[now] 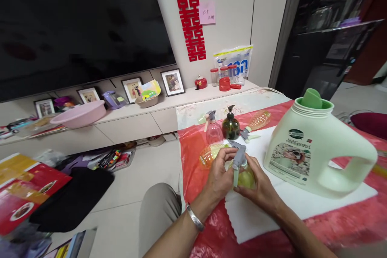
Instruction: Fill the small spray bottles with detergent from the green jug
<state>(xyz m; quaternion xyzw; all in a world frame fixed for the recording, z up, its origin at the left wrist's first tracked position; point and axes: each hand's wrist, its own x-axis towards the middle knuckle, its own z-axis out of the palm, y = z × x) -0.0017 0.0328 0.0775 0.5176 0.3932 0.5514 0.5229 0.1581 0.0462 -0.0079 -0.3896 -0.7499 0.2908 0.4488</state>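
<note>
Both hands are around a small spray bottle (247,178) with a grey trigger head and yellow-green contents. My left hand (220,172) has its fingers closed at the grey head, while my right hand (260,183) wraps the bottle's body from the right. Just behind lie a clear spray bottle with an orange tint (207,156) and another ribbed one (257,121), both on their sides. A pinkish spray bottle (214,132) stands upright beside a dark green pump bottle (231,127). To the right is a large pale green jug (292,157), with a green cup (312,98) in its mouth.
A white cloth (248,219) lies over the red plastic table cover (208,225). Beyond the table, a low cabinet (133,123) carries framed photos, a pink basin (80,113) and red-lidded jars (224,78). Boxes and bags occupy the floor at left.
</note>
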